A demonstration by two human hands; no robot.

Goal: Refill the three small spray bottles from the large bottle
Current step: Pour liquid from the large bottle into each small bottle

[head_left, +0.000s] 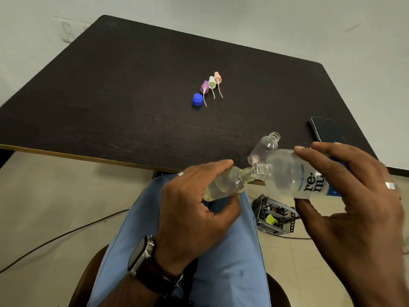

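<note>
Clear plastic caught the light in both hands. The left hand (pixel 194 202) gripped a small bottle (pixel 223 185), fingers curled over its top side and thumb under it, the bottle tilted with its threaded neck pointing up and to the right. It held pale yellowish liquid. The right hand (pixel 354 196) held the large bottle (pixel 294 173), fingertips spread along its upper side and thumb beneath, the bottle lying nearly level with its open mouth aimed left. The two mouths met, touching or just apart; which, I could not tell. Both bottles were held in front of the near edge of the table (pixel 132 85), above the person's lap in blue trousers (pixel 221 251).

A second small bottle (pixel 264 148), empty and uncapped, stood on the table near its front edge, just behind the large bottle's shoulder. I could not make out the third.

Further back, near the middle of the dark wood-grain top, three spray heads lay in a slanting row with their dip tubes toward the viewer: a purple one (pixel 204 87), a white one (pixel 212 82) and a peach one (pixel 218 77). A blue cap (pixel 197 99) sat just beside the purple head. A phone (pixel 325 130) lay near the right edge.

The left wrist wore a watch (pixel 141 253); each hand wore a ring. On the tiled floor were a black wire crate (pixel 274 216) and a cable (pixel 66 233).
</note>
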